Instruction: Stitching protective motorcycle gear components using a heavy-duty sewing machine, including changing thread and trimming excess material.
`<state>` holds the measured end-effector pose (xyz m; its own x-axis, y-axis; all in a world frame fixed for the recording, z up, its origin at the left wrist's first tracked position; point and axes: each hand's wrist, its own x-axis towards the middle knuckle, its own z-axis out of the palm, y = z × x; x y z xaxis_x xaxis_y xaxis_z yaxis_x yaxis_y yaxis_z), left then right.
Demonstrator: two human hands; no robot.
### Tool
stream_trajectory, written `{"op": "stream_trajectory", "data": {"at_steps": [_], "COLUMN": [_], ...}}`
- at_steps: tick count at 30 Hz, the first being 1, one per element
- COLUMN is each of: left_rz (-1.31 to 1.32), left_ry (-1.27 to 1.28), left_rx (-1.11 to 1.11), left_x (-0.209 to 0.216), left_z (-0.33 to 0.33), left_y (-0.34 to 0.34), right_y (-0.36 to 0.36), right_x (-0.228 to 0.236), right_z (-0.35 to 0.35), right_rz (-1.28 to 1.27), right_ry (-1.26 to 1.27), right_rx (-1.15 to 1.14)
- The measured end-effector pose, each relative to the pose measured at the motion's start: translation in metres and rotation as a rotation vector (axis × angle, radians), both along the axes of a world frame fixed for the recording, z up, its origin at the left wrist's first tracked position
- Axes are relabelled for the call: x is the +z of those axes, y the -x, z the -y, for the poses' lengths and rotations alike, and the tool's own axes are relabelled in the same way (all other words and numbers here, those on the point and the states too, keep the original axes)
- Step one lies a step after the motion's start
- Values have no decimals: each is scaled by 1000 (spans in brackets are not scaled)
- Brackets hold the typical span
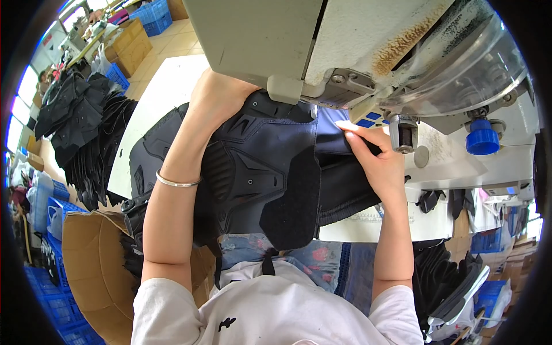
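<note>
A black padded panel (pixel 253 172) with moulded ridges, small eyelets and a fuzzy patch lies under the head of a sewing machine (pixel 259 46). My left hand (pixel 221 96) rests at the panel's far left part, with its fingers hidden behind the machine head. On the right, my right hand (pixel 379 155) pinches the edge of the black fabric (pixel 334 138) joined to the panel, close to the lit needle area. Thumb and forefinger meet there. A ribbed black edge (pixel 356 207) of the same work curves below that hand.
A heap of black cut pieces (pixel 86 126) stands to the left, beside the white table (pixel 164 86). An open cardboard box (pixel 95 270) is at the lower left. Blue crates (pixel 46 293) line the far left. More black pieces (pixel 448 276) hang at the right.
</note>
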<state>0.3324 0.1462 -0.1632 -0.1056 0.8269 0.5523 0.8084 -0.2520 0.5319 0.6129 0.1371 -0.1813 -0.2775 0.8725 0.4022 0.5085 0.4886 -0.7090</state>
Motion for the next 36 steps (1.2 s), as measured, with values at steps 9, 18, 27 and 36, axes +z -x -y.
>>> {"op": "stream_trajectory", "data": {"at_steps": [9, 18, 27, 36], "left_rz": [74, 64, -451, -188], "left_ry": [-21, -33, 292, 83], "left_rx": [-64, -79, -284, -146], "left_x": [-2, -9, 1, -10], "left_z": [-11, -8, 169, 147], "left_y": [3, 7, -74, -54], "right_y": [5, 10, 9, 9], "right_x": [1, 4, 12, 12], "right_z": [-4, 1, 7, 8], "right_rz": [41, 84, 139, 239], "right_ry": [-177, -30, -54, -49], "right_rx": [-25, -52, -52, -76]}}
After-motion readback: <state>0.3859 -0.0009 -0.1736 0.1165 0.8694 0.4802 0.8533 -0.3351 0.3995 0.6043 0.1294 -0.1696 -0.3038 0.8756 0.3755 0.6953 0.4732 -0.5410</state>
